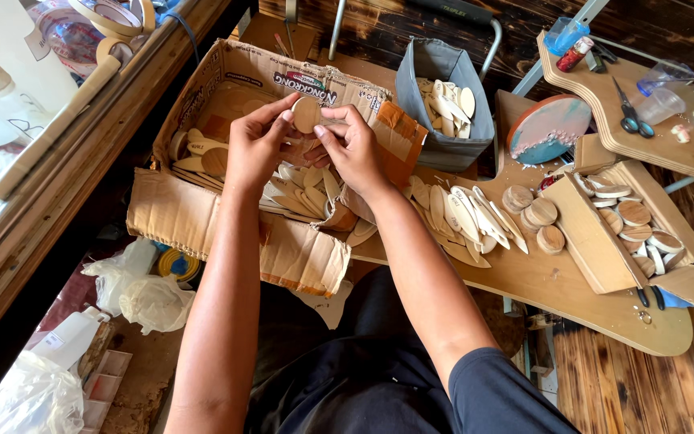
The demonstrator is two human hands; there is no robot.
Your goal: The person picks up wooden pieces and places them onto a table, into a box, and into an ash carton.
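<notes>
You are holding a small, flat, round disc of pale wood (307, 115) up over the open, torn brown cardboard box (202, 217), your left hand (257, 145) and right hand (353, 145) both pinching it by its rim, fingers curled closed on it. It looks light, stiff and dry, so an edge grip should be holding it firmly. Beneath it, thin pale oval wooden slips (303, 193) are lying heaped in the box. Farther right, a grey fabric bin (443, 104) is holding more wooden pieces.
</notes>
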